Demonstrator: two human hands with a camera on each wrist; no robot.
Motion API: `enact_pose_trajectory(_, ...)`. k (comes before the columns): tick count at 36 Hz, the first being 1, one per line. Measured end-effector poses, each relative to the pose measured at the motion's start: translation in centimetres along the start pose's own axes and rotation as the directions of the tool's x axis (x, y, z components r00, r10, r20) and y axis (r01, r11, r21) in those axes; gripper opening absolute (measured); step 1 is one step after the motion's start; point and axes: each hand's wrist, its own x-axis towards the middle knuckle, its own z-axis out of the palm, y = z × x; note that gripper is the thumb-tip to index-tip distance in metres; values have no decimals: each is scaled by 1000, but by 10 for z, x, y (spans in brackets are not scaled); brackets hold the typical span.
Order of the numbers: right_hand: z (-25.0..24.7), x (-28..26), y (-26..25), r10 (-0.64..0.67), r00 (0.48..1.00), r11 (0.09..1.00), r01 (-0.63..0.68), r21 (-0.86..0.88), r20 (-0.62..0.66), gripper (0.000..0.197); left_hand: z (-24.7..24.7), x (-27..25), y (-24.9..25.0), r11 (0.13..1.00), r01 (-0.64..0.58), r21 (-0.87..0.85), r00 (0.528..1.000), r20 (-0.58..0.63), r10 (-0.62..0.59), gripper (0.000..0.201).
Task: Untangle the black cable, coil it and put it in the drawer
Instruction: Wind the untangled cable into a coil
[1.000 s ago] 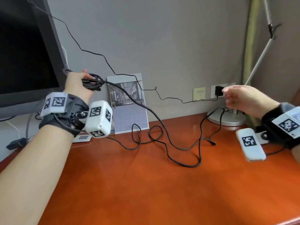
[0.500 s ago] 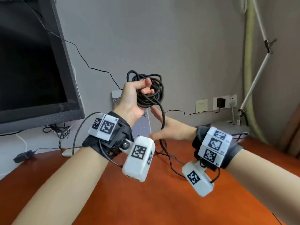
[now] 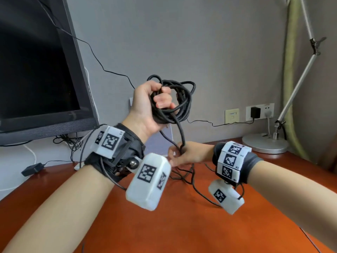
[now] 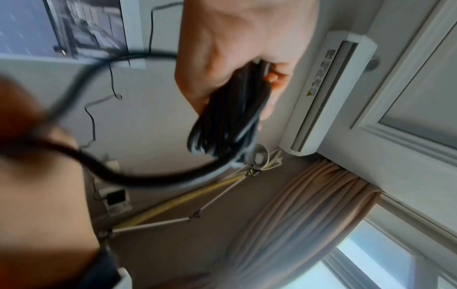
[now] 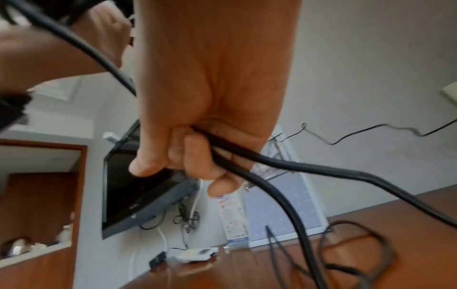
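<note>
The black cable [image 3: 184, 99] is wound into several loops that my left hand [image 3: 153, 101] grips, raised above the desk. In the left wrist view the bundle of black cable [image 4: 227, 117] runs through my curled left hand [image 4: 237, 64]. One strand drops from the coil to my right hand [image 3: 184, 154], lower and just above the desk, whose fingers [image 5: 195, 166] curl round the black cable [image 5: 272, 162]. The cable's loose end lies in slack loops [image 5: 356, 252] on the desktop. No drawer is in view.
An orange-brown desk [image 3: 182, 225] spreads below both hands. A dark monitor [image 3: 36, 70] stands at the left, a calendar [image 5: 279, 207] leans on the wall behind my hands, and a desk lamp base [image 3: 264, 143] sits at the right. A plugged charger [image 3: 255, 112] with a thin wire runs along the wall.
The right hand left the wall socket and came to the cable under the coil. The left hand rose and now holds several more loops. The right hand dropped lower since half a second ago.
</note>
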Motion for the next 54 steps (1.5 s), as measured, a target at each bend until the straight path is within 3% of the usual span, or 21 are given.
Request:
enact_pose_trajectory(3,-16,-4,15,82,991,994,-88,-60,-102,24,-20,-7,14,975,196,110,970,122,-209,11)
enact_pose_trajectory(5,-26,-4,17,120,984,987,-134,-94,-134,30,-29,-13,13,878,276,391,907,197,-372,18)
enact_pose_trajectory(7,-32,-2,21,140,982,972,-161,-171,-127,45,-31,-18,2,692,320,647,841,141,-522,19)
enact_pose_trajectory(8,-34,-2,22,141,984,967,-161,-198,-113,41,-31,-19,-6,581,323,747,831,70,-552,18)
enact_pose_trajectory(10,-38,-9,17,204,974,952,-220,-210,-96,28,-30,-23,-21,350,311,884,835,-78,-545,25)
enact_pose_trajectory(12,-43,-11,18,243,965,947,-257,-191,-97,25,-31,-24,-33,144,279,949,870,-186,-457,29)
enact_pose_trajectory(15,-42,-10,19,286,948,940,-306,-154,-137,22,-33,-24,-49,-219,186,958,921,-248,-302,29)
enact_pose_trajectory(18,-36,-7,16,303,931,942,-325,-84,-205,22,-38,-24,-66,-597,-44,801,945,-161,-286,34)
enact_pose_trajectory(19,-35,-6,16,304,926,948,-317,-24,-222,22,-41,-24,-71,-686,-124,717,947,-122,-298,34)
enact_pose_trajectory(21,-33,-4,12,272,930,960,-243,141,-247,25,-51,-21,-82,-776,-235,586,934,-84,-346,31)
enact_pose_trajectory(24,-27,-3,6,196,953,935,-111,336,-232,14,-69,-16,-94,-858,-272,436,912,-168,-375,24)
enact_pose_trajectory(28,-11,-3,3,194,949,931,-98,350,-249,18,-94,-4,-95,-912,-127,389,964,-168,-207,25)
enact_pose_trajectory(31,-10,-6,2,166,961,971,-120,206,-223,20,-108,6,-85,-922,13,388,979,-194,-68,25)
enact_pose_trajectory(34,-18,-9,9,154,959,986,-164,-21,-239,27,-118,8,-81,-947,47,316,982,-190,-15,23)
enact_pose_trajectory(37,-31,-11,23,176,885,934,-288,-210,-431,35,-125,8,-75,-932,34,361,997,-82,4,21)
enact_pose_trajectory(39,-43,-10,37,230,813,905,-381,-190,-535,38,-127,9,-65,-903,41,427,999,-21,35,17)
enact_pose_trajectory(42,-58,-11,52,317,768,852,-489,-189,-556,34,-130,11,-49,-870,13,493,1000,13,22,4)
enact_pose_trajectory(44,-65,-9,56,344,768,827,-520,-213,-541,32,-134,14,-42,-808,-60,587,997,0,-75,11)
enact_pose_trajectory(47,-73,-8,52,374,802,830,-514,-218,-467,36,-136,16,-39,-615,-99,782,987,0,-159,23)
enact_pose_trajectory(51,-71,-5,47,389,872,889,-440,-126,-297,38,-143,20,-40,-328,-56,943,995,27,-93,36)
enact_pose_trajectory(54,-54,3,44,418,893,902,-430,-45,-168,25,-140,23,-37,-233,-49,971,998,39,-45,37)
